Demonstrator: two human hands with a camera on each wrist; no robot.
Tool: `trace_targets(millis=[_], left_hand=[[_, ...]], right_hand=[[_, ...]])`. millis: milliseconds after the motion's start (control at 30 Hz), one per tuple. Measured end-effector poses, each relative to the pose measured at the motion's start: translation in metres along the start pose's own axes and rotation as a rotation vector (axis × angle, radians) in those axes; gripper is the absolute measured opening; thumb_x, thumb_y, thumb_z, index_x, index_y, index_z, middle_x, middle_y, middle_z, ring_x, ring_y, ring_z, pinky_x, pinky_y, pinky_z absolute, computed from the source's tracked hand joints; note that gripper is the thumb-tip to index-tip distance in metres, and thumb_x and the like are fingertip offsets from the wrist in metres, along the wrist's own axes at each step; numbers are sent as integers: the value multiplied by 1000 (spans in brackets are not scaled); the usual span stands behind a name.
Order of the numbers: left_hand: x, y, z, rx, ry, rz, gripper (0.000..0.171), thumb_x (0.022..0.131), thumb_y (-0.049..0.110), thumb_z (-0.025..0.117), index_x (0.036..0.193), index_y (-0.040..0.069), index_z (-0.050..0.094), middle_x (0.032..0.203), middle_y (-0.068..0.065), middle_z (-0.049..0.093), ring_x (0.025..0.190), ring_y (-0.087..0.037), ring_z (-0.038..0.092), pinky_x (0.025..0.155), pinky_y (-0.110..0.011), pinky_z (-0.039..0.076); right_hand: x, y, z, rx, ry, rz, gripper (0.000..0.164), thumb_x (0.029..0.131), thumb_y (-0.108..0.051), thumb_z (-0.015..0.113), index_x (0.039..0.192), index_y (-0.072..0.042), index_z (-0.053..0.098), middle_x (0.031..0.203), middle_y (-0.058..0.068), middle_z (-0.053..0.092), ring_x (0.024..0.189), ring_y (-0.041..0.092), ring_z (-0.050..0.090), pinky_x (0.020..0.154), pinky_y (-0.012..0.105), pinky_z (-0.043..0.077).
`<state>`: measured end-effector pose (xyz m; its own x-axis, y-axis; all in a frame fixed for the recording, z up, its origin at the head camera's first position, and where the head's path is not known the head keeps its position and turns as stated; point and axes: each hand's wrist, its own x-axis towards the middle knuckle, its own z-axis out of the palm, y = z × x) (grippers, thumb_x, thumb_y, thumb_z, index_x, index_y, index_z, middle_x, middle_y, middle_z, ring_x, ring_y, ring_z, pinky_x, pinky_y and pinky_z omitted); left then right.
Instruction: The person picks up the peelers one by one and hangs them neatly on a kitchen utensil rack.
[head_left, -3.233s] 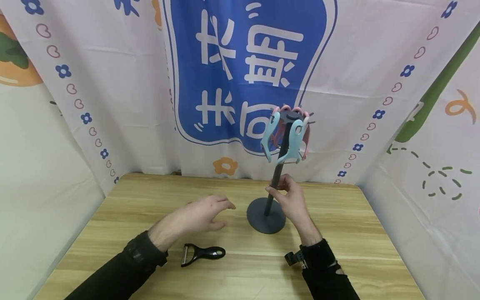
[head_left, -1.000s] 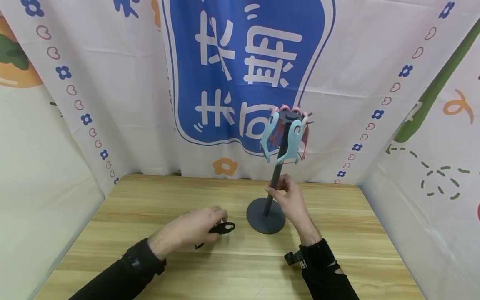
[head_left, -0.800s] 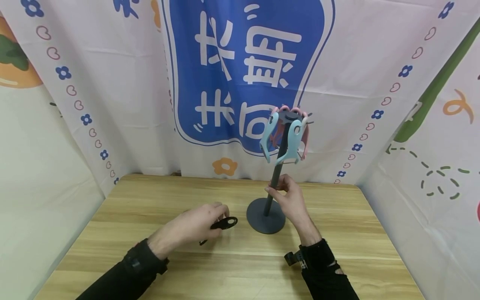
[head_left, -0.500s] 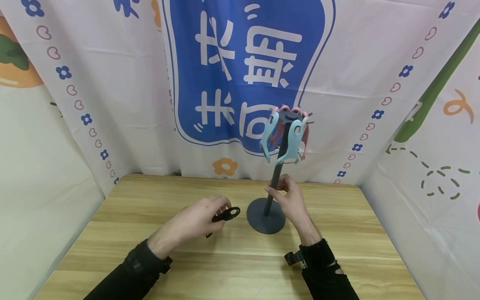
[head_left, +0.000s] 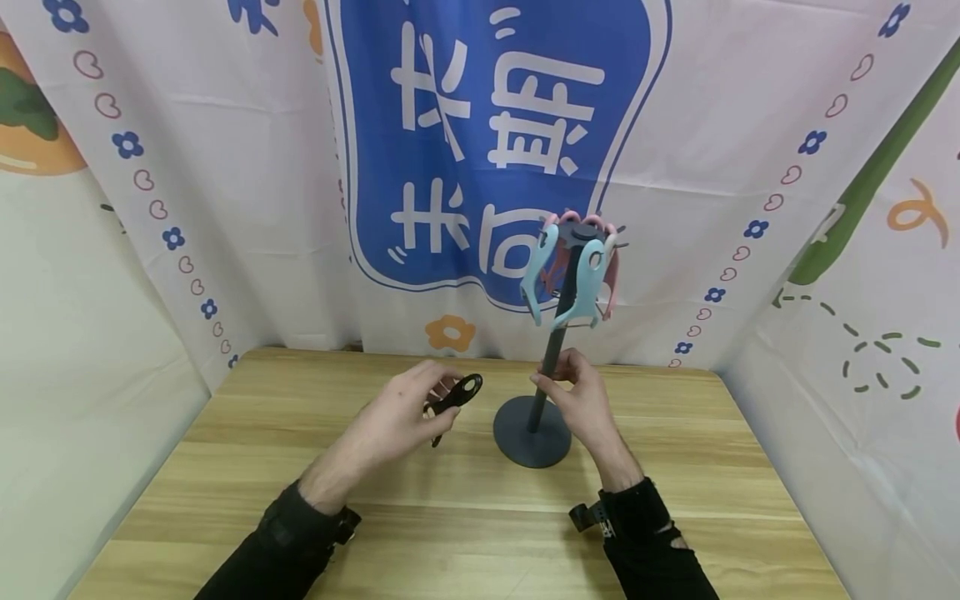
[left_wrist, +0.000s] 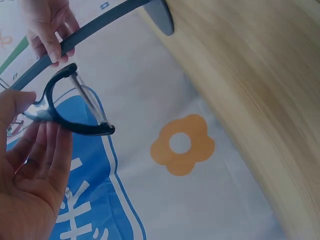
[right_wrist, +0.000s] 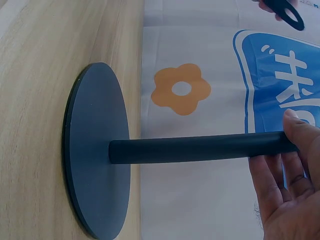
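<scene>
In the head view my left hand (head_left: 405, 412) pinches a black Y-shaped peeler (head_left: 467, 388) by its handle, above the table and left of the stand. The left wrist view shows its forked head (left_wrist: 82, 128) and metal blade, thumb on one side and fingers on the other. My right hand (head_left: 587, 404) grips the post (right_wrist: 200, 148) of a dark grey stand, between its round base (head_left: 517, 437) and its top. From hooks up there hang light blue peelers (head_left: 590, 287) and pink peelers (head_left: 613, 279), the pink ones partly hidden behind the post and the blue ones.
The wooden table (head_left: 300, 433) carries the stand's base near its back edge. A white printed cloth (head_left: 262, 208) with a large blue sign rises directly behind, and cloth walls flank both sides.
The black peeler lay on the table at first; my left hand has picked it up and carried it up and toward the stand, tilting its handle end upward. The right hand and stand stay put.
</scene>
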<state>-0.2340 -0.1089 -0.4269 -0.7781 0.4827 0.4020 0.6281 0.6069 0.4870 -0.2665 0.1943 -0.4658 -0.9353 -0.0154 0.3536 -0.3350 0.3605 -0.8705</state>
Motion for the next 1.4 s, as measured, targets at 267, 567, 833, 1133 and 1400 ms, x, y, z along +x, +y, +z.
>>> trace_targets(millis=[267, 567, 833, 1133, 1400], left_hand=[[10, 7, -3, -46, 146, 12, 44, 90, 18, 78, 132, 18, 63, 115, 7, 63, 97, -3, 63, 83, -22, 58], [23, 22, -8, -103, 239, 35, 45, 91, 21, 77, 134, 19, 62, 113, 9, 61, 101, -7, 61, 88, -25, 57], [35, 39, -8, -169, 332, 68, 44, 92, 20, 76, 134, 17, 63, 117, 8, 62, 103, -7, 61, 90, -25, 57], [47, 59, -9, -217, 416, 71, 47, 92, 21, 78, 137, 18, 63, 117, 4, 64, 101, -9, 64, 88, -30, 59], [63, 78, -15, -240, 447, 78, 46, 93, 23, 75, 137, 18, 63, 118, 5, 63, 103, -8, 63, 91, -28, 57]], right_hand=[[0, -1, 0, 2, -4, 10, 31, 92, -27, 79, 113, -9, 65, 105, 1, 70, 98, 21, 66, 87, 47, 56], [0, -1, 0, -6, 0, 8, 27, 92, -27, 79, 110, -13, 65, 104, 0, 70, 97, 20, 66, 86, 45, 56], [0, -1, 0, 0, 3, 16, 25, 92, -27, 80, 109, -17, 65, 104, 0, 70, 96, 19, 66, 86, 45, 56], [1, 0, 0, -5, 7, 18, 27, 91, -28, 80, 109, -16, 65, 105, 0, 70, 97, 20, 66, 87, 45, 56], [1, 0, 0, -23, 8, 24, 25, 92, -25, 80, 109, -17, 63, 104, 0, 70, 96, 19, 66, 88, 45, 56]])
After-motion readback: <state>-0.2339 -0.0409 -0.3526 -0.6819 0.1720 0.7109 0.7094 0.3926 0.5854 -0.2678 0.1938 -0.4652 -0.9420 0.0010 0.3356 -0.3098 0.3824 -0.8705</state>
